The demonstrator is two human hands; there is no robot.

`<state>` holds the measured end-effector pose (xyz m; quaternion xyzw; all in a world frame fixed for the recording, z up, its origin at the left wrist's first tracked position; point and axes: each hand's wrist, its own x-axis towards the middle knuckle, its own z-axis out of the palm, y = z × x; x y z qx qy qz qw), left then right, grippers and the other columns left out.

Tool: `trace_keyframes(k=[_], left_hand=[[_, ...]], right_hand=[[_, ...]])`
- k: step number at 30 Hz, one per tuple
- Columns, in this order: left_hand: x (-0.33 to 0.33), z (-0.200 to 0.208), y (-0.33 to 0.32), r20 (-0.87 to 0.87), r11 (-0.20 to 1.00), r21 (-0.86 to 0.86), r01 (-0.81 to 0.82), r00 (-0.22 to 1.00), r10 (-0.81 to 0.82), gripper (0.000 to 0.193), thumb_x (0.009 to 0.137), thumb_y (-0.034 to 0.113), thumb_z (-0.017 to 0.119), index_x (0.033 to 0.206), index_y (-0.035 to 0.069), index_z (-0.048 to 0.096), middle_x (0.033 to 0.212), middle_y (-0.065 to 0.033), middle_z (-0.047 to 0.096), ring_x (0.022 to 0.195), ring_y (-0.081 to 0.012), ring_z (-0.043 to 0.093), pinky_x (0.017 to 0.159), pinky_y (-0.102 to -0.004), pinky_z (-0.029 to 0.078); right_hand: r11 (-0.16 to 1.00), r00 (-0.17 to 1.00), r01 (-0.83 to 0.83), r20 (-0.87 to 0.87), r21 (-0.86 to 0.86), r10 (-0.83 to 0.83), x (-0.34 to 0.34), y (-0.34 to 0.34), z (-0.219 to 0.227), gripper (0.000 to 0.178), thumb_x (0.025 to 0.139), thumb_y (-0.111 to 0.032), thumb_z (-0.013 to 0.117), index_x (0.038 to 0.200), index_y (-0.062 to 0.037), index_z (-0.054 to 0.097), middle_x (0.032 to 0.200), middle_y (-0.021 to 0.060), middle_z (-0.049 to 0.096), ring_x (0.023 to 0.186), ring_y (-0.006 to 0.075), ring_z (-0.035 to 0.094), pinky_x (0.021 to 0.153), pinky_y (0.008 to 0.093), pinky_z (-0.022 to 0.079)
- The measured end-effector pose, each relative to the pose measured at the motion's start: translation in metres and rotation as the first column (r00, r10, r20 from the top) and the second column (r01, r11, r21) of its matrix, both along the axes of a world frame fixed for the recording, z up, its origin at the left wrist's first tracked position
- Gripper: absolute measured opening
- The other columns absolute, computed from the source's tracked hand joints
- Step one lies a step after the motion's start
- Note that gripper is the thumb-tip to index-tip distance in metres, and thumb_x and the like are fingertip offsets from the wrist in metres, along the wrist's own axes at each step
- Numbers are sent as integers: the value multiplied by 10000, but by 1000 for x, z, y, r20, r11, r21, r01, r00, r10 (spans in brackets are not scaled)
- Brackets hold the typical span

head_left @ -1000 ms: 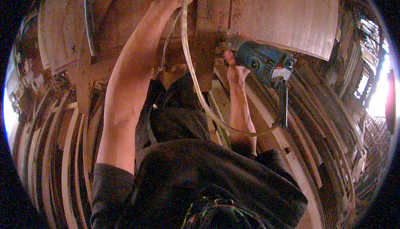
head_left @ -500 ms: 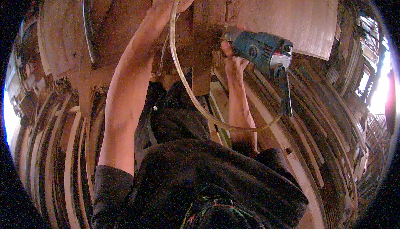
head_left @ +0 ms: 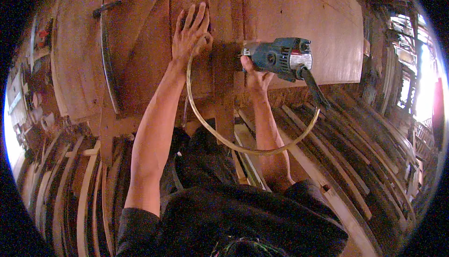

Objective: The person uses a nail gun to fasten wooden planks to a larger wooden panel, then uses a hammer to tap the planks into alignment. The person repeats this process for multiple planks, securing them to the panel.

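My left hand (head_left: 191, 35) lies on a brown wooden board (head_left: 140, 56), fingers stretched out and apart. A yellowish power cord (head_left: 243, 150) loops up to that hand, by its thumb and wrist; whether the thumb touches it I cannot tell. My right hand (head_left: 256, 77) grips the front of a blue corded power tool (head_left: 280, 57) from below, thumb on its side. The tool lies level, its black cord sleeve (head_left: 314, 88) hanging from the rear. Its working end faces the upright wooden strip (head_left: 224, 70) between my hands and is blurred, so its exact kind is unclear.
A pale wooden panel (head_left: 327, 37) extends to the right behind the tool. A dark curved bar (head_left: 108, 65) lies on the wood at left. Long wooden strips (head_left: 84, 191) fill the lower left, and more planks (head_left: 336, 159) lie at lower right.
The wood, both hands and the tool now appear lower in view. The left hand's stretched fingers have come fully into sight. The tool has turned more level, still in my right hand.
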<state>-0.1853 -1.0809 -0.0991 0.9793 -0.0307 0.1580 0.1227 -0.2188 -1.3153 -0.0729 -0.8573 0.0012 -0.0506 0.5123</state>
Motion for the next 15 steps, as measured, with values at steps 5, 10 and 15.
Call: trace_keyframes(k=[5,10,15], left_hand=[[-24,-4,-16,-124,994,107,12,992,1,769,868,263,672,1562,86,392,1681,-59,292,1541,-280,291,1272,-491,237],[-29,-4,-21,-127,989,150,1,992,18,812,871,292,685,1585,94,354,1706,-50,235,1562,-269,241,1283,-486,203],[-33,4,-33,-219,1000,22,7,976,-2,792,900,328,664,1590,94,355,1719,-54,203,1575,-268,212,1294,-485,153]], right_hand=[[991,991,130,24,30,-131,1,4,-10,682,766,-134,893,1357,-72,558,1244,53,623,1073,223,616,969,397,516],[889,1000,0,3,458,-1,39,20,16,406,793,-97,881,1141,-133,676,1154,21,703,1045,198,661,891,419,558],[853,998,33,31,520,-57,78,36,25,536,744,-160,920,1169,-83,603,1124,45,662,1007,196,633,937,387,530]])
